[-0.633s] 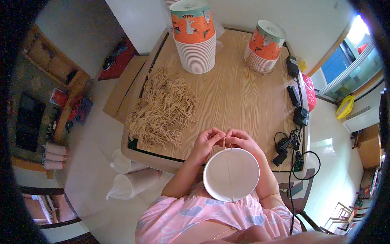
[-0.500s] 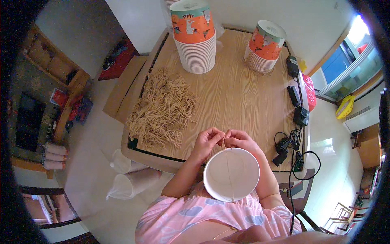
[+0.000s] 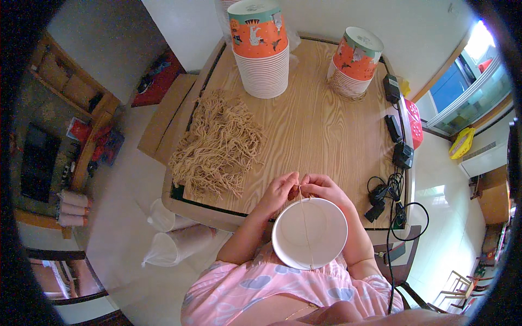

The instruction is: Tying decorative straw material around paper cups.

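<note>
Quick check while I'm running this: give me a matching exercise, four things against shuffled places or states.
1. White tub
2. String pile
3. Taller stack
4. Black cables

A. Along the right edge of the table
B. Far side, left of the shorter stack
C. Open mouth up, strand across it
D. Tangled, on the table's left

Pairs: 1-C; 2-D; 3-B; 4-A

Tub (image 3: 325, 234): round, plain white inside, with a smooth rim. It is positioned low in the head view, slightly right of centre, with the open mouth facing the camera.

Cord (image 3: 308, 233): thin and tan. It runs nearly straight across the mouth, from the near rim to just beyond the far rim.
</note>
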A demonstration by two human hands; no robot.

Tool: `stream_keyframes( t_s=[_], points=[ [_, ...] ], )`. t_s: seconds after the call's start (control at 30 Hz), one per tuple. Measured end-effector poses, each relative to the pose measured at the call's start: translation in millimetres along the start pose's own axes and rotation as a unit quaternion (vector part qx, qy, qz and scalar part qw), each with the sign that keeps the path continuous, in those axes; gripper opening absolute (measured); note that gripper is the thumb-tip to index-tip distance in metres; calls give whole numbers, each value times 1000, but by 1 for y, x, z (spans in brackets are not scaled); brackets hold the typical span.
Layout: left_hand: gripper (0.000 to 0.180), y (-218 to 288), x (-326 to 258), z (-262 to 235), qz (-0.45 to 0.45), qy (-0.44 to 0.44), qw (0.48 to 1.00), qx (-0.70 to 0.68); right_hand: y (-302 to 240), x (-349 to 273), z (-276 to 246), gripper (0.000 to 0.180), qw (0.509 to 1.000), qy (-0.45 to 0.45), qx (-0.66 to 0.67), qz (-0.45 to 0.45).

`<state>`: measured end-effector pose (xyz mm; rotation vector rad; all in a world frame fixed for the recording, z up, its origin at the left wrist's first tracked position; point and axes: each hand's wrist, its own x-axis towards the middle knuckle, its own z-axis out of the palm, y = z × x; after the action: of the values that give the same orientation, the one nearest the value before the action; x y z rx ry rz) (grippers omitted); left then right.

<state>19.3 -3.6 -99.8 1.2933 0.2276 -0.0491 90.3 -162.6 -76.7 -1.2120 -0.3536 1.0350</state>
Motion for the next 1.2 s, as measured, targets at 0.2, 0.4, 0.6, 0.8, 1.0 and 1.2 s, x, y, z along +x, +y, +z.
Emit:
stream_keyframes(
  t_s=[0.2,0.4,0.6,0.8,1.0,1.2],
  points=[
    [20,0,1,0,-26,-56,998,8,1,-1,0,12,999,32,1,19],
    [24,-5,1,7,-44,-73,991,-104,8,1,-5,13,1000,7,13,-14],
    [22,-6,0,10,-81,-63,980,-171,9,-1,-6,5,998,-15,55,-29],
    [21,-2,-3,13,-105,-49,970,-213,7,-3,-3,3,997,-3,76,-22],
    [23,-7,-1,9,-85,-49,980,-175,12,0,-6,8,998,-14,56,-41],
    [26,4,0,-2,-24,-68,994,-77,7,1,-4,11,998,40,-17,-47]
  ],
)
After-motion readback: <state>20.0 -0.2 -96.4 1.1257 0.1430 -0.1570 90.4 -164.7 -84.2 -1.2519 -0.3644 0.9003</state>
